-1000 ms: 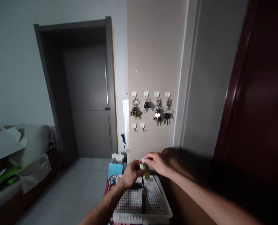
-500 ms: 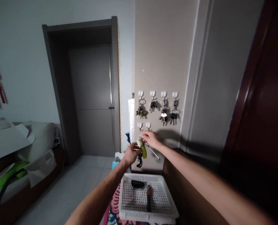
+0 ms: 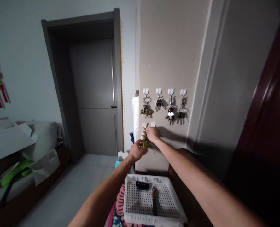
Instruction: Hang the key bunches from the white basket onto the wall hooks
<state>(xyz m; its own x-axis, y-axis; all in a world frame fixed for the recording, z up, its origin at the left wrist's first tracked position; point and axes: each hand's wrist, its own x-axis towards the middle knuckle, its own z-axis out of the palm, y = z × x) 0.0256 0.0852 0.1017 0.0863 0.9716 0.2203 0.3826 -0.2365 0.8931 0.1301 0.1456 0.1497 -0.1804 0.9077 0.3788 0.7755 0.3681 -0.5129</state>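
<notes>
Both my hands are raised to the lower row of white wall hooks. My left hand (image 3: 137,150) is closed on a keychain with a pale and yellow-green charm (image 3: 144,140), holding it from below. My right hand (image 3: 152,133) pinches the keychain's top right at the lower left hook (image 3: 144,125). The second lower hook (image 3: 153,124) beside it shows no keys. Above, a row of several hooks carries key bunches (image 3: 145,109), (image 3: 170,114).
A white perforated basket (image 3: 154,217) stands below my arms and holds a black key fob (image 3: 142,185) and a dark narrow item (image 3: 154,201). A grey door (image 3: 92,94) is at the left, a dark red door (image 3: 267,119) at the right, and a cluttered sofa (image 3: 24,148) at the far left.
My hands have lifted the keychain from just above the basket up to the lower left hook on the wall. The view has moved closer to the wall.
</notes>
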